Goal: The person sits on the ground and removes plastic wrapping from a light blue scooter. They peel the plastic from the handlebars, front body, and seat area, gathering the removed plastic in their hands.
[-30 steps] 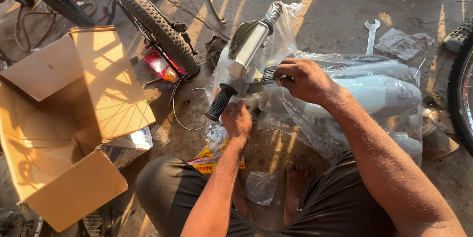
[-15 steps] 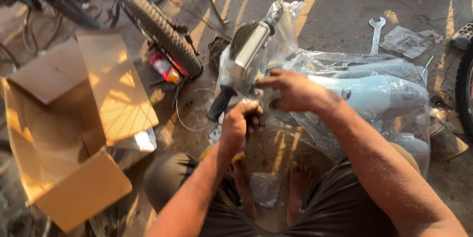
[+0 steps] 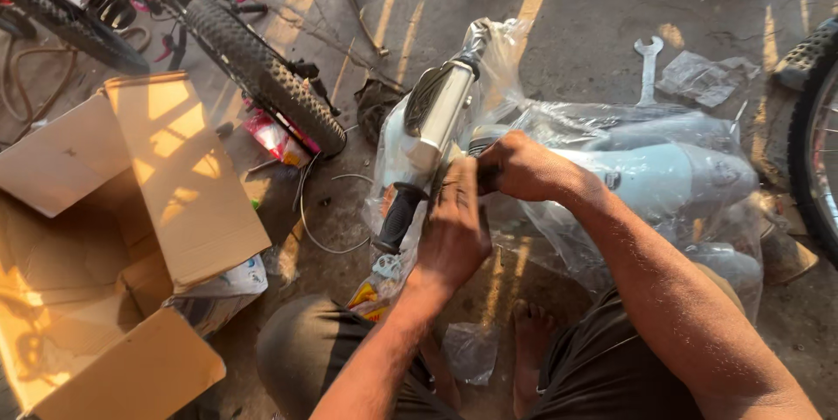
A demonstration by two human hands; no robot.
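The left hand (image 3: 454, 232) lies on the handlebar (image 3: 434, 127) of a pale scooter body (image 3: 650, 177) that is wrapped in clear plastic (image 3: 611, 123) on the floor. Its fingers are pressed together and closed around the bar, just above the black grip (image 3: 399, 217). The right hand (image 3: 517, 167) touches the left one from the other side; its fingers are curled, perhaps pinching the plastic or a small part, but this is hidden. Left of the fingers, an open cardboard box (image 3: 175, 184) lies near a bicycle wheel (image 3: 262, 71). Beyond the fingers lies a wrench (image 3: 647, 71).
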